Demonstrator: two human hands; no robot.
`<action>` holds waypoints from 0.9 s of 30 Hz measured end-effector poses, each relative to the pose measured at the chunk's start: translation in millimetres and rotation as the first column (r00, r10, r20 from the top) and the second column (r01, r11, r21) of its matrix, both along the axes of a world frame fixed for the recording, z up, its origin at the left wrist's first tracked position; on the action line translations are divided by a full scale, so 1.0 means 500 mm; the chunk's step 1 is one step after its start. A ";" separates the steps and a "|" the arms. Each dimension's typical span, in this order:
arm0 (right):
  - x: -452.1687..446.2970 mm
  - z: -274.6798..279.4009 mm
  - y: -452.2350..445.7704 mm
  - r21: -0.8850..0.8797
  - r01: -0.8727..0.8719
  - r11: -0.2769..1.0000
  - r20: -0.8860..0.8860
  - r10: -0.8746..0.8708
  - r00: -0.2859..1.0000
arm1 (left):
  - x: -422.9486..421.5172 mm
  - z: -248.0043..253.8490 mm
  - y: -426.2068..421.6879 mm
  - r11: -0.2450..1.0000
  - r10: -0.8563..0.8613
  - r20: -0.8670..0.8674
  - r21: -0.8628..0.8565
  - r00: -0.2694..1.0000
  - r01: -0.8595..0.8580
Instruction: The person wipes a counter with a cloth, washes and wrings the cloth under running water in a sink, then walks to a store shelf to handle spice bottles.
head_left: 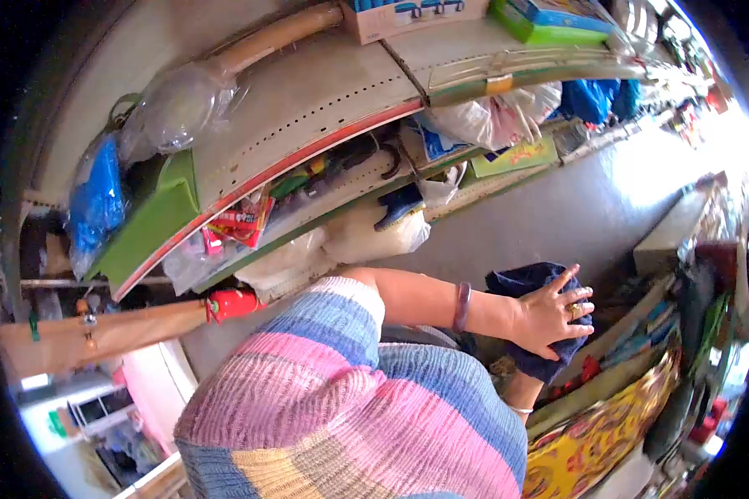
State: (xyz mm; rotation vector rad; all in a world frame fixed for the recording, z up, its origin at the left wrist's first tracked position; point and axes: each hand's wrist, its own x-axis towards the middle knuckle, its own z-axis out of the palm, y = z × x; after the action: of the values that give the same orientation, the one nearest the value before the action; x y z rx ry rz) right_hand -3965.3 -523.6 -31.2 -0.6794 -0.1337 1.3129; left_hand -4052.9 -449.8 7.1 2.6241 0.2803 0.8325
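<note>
My left hand [553, 314], with a purple bangle on its wrist and a ring, lies spread over a dark navy cloth item [518, 287]. Its fingers are stretched apart, and its palm presses on the fabric. Below the cloth my right wrist [523, 392] shows, wearing a thin pale bangle. The right hand itself is covered by the cloth, so its fingers cannot be seen. Whether the item is a garment or a cap is not clear.
Metal shelves [308, 91] with bagged goods run along the upper left. A red bottle-like object [233, 304] sits by the lower shelf. Grey floor [558, 195] stretches ahead. Folded goods and a yellow-and-red patterned cloth [603, 424] lie at the right. My striped knit top fills the bottom.
</note>
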 end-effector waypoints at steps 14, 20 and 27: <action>-0.031 -0.026 0.270 -0.251 -0.652 0.716 0.961 0.263 -0.081 | -0.063 -0.108 0.120 -0.163 0.828 0.413 -0.473 0.381 0.866; -0.225 0.007 0.213 -0.237 -0.830 0.505 0.524 -0.653 -0.547 | -0.281 -0.212 -0.046 0.289 0.879 0.474 -0.453 -0.047 0.843; -0.516 -0.023 0.182 -0.266 -0.951 0.157 0.786 -0.535 -0.308 | -0.561 -0.258 -0.285 0.608 0.794 0.328 -0.432 -0.512 0.666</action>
State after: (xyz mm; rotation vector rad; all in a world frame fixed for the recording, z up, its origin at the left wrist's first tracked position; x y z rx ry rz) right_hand -4223.3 -432.7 -42.6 -0.2983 -2.8956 0.5758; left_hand -4333.2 -592.5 -121.9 -0.2679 0.2633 2.0828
